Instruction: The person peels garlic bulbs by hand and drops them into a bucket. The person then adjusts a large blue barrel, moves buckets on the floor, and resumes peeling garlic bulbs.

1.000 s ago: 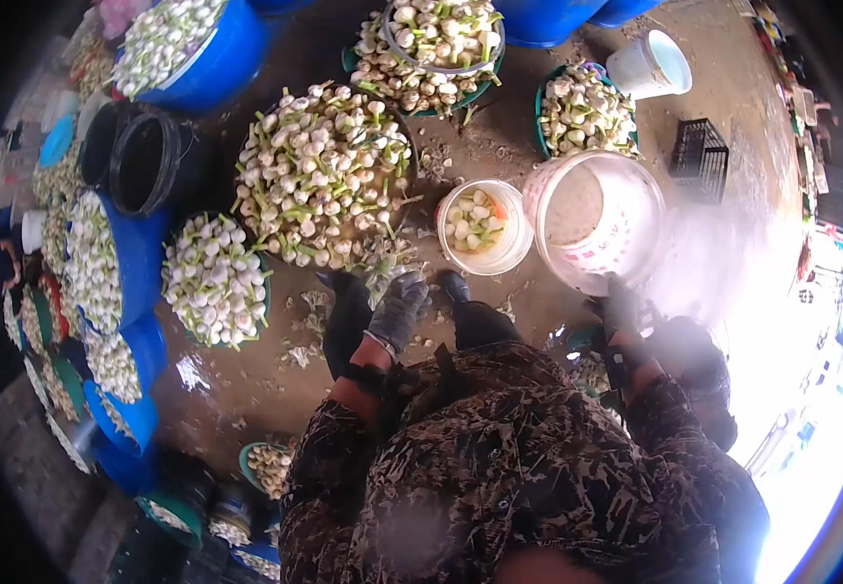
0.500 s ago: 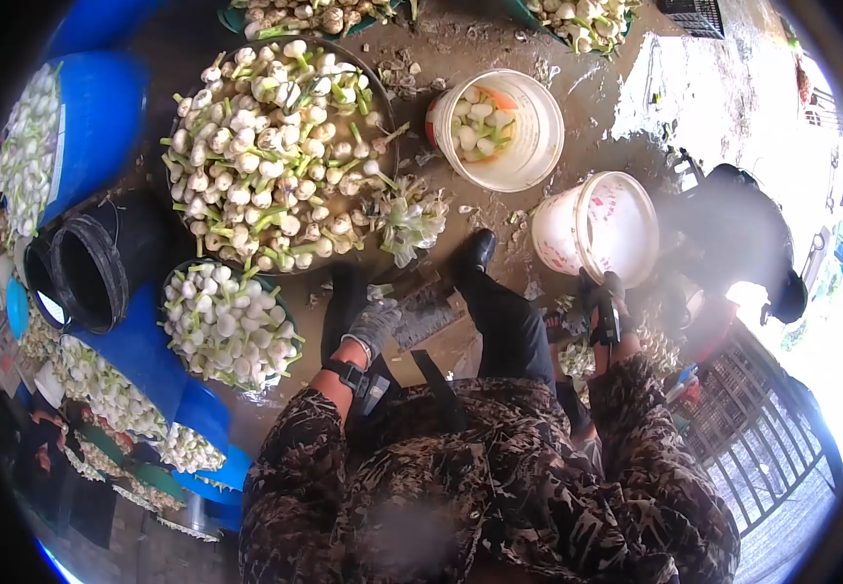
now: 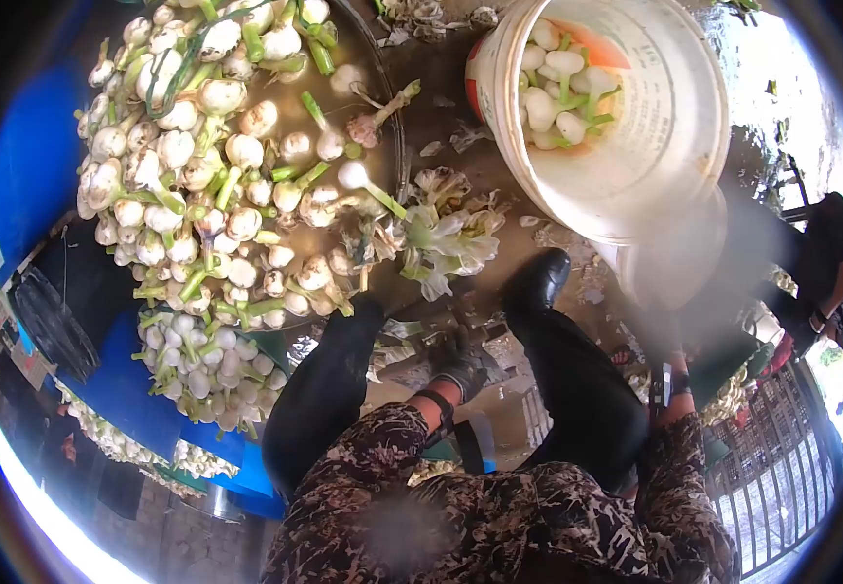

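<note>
My left hand (image 3: 457, 367), in a dark grey glove, hangs between my knees above the littered ground. Its fingers point forward, loosely bent and apart, and I see nothing held in them. My right hand (image 3: 667, 365) is by my right knee, just below a second white bucket (image 3: 676, 255). A hazy smear covers its fingers and part of that bucket, so their contact is unclear. Ahead stands a larger-looking white bucket (image 3: 664, 180) with several peeled garlic bulbs (image 3: 559, 88) inside. A wide round tub (image 3: 397, 107) of trimmed garlic bulbs (image 3: 202, 161) in murky water lies at front left.
Leafy garlic scraps (image 3: 450, 234) lie beside the tub. A heap of white bulbs (image 3: 209, 370) and a black bucket (image 3: 61, 307) are at left. At right are a metal rail (image 3: 776, 477) and another person's arm (image 3: 840, 287).
My view has come down closer to the tub and buckets. My left hand has moved from beside my left knee to between my knees. The second bucket now sits nearer the first.
</note>
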{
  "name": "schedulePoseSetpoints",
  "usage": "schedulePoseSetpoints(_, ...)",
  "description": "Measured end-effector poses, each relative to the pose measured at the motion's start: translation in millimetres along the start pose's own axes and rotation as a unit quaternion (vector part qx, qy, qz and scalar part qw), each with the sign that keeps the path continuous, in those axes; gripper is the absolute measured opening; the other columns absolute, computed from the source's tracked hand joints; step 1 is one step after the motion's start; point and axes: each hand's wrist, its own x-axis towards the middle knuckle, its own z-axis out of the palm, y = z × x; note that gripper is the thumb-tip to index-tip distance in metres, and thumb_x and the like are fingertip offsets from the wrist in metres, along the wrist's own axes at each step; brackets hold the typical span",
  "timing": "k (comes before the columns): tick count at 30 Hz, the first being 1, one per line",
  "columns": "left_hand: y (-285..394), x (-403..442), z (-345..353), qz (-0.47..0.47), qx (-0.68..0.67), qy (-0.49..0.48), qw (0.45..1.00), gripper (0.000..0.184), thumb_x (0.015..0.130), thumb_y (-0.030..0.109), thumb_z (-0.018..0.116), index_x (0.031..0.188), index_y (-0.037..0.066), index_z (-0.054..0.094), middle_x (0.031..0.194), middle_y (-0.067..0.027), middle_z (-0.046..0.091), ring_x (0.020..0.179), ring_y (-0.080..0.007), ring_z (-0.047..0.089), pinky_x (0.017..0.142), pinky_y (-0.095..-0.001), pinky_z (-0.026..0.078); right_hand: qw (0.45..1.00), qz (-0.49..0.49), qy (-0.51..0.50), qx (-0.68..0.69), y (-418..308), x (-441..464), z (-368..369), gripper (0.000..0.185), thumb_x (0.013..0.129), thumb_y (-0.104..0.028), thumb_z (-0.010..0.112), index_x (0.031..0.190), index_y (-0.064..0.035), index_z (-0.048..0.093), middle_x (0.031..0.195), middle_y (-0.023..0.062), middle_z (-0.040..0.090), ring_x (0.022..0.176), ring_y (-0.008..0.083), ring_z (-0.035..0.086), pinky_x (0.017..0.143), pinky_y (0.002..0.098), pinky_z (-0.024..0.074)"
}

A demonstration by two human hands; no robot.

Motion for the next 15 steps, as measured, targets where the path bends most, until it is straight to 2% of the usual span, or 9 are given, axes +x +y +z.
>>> schedulePoseSetpoints(2,-4,9,4,0.045,-0.056,-0.08,0.994,0.09,0.08,0.047,0.062,0.149,0.005,0.023,0.151,-0.0241,0.03,0.139,-0.0393,0.031,0.113,-0.0439,0.029,0.994,-0.052,-0.021,-0.092,24,20,-10,0.048,0.092,-0.031,0.059,0.129,-0.0014,0.05,0.116,0.0165,0.063,0.102,0.0308,0.062,0.087,0.044,0.0517)
schedulePoseSetpoints(3,-5,33,-15,0.145,-0.053,-0.25,0.956,0.083,0.08,0.048,0.062,0.145,0.005,0.035,0.144,-0.0222,0.043,0.134,-0.0357,0.04,0.11,-0.0421,0.034,0.979,-0.099,-0.022,-0.176,31,28,-12,0.048,0.093,-0.029,0.06,0.129,-0.0005,0.05,0.116,0.0162,0.063,0.102,0.0288,0.062,0.088,0.0432,0.0519)
schedulePoseSetpoints(4,-10,46,4,0.166,-0.05,-0.265,0.949,0.077,0.079,0.048,0.064,0.141,0.006,0.044,0.141,-0.0199,0.048,0.132,-0.0319,0.044,0.109,-0.0404,0.035,0.96,-0.141,-0.013,-0.243,35,33,-11,0.048,0.093,-0.028,0.06,0.129,0.0004,0.05,0.115,0.0159,0.063,0.102,0.0268,0.063,0.089,0.0423,0.052)
schedulePoseSetpoints(5,-17,75,32,0.235,-0.041,-0.315,0.919,0.074,0.082,0.05,0.059,0.141,0.008,0.045,0.144,-0.0183,0.045,0.134,-0.0328,0.042,0.11,-0.0407,0.034,0.955,-0.148,0.01,-0.256,22,25,2,0.047,0.093,-0.028,0.062,0.128,0.0012,0.051,0.112,0.0151,0.064,0.1,0.0245,0.063,0.089,0.0401,0.0522)
schedulePoseSetpoints(8,-13,100,26,0.252,0.029,-0.297,0.921,0.062,0.083,0.044,0.057,0.134,0.008,0.052,0.137,-0.0188,0.052,0.125,-0.0337,0.049,0.107,-0.0419,0.036,0.936,-0.181,0.047,-0.297,5,19,17,0.046,0.092,-0.028,0.065,0.125,0.0028,0.053,0.106,0.0134,0.066,0.095,0.0207,0.064,0.089,0.0358,0.0524)
schedulePoseSetpoints(9,-4,105,4,0.281,0.047,-0.285,0.915,0.058,0.084,0.04,0.056,0.132,0.008,0.054,0.135,-0.0185,0.054,0.123,-0.0335,0.052,0.106,-0.0423,0.037,0.97,-0.143,0.035,-0.192,8,20,11,0.052,0.092,-0.037,0.061,0.126,0.0029,0.052,0.108,0.0134,0.066,0.095,0.0217,0.064,0.09,0.0358,0.0518)
schedulePoseSetpoints(11,12,106,-61,0.347,-0.06,-0.253,0.901,0.045,0.089,0.033,0.054,0.126,0.008,0.058,0.124,-0.0166,0.06,0.115,-0.0319,0.057,0.1,-0.0415,0.042,0.995,-0.104,0.011,0.009,15,32,4,0.067,0.091,-0.052,0.055,0.128,0.0034,0.049,0.114,0.014,0.064,0.1,0.0243,0.062,0.093,0.0379,0.0496)
schedulePoseSetpoints(13,32,96,-125,0.406,-0.127,-0.189,0.885,0.034,0.093,0.026,0.053,0.12,0.007,0.061,0.113,-0.0149,0.065,0.106,-0.0298,0.061,0.095,-0.0392,0.046,0.977,-0.092,-0.008,0.192,26,49,-1,0.083,0.089,-0.066,0.049,0.133,0.0038,0.045,0.124,0.0152,0.059,0.109,0.0272,0.058,0.098,0.042,0.0467)
schedulePoseSetpoints(15,51,67,-173,0.482,-0.17,-0.072,0.857,0.026,0.093,0.019,0.054,0.114,0.007,0.063,0.105,-0.0134,0.066,0.099,-0.0285,0.063,0.09,-0.0371,0.049,0.953,-0.1,-0.079,0.276,35,55,-7,0.09,0.086,-0.068,0.052,0.138,0.0041,0.039,0.132,0.0166,0.054,0.118,0.0294,0.052,0.103,0.0459,0.0425)
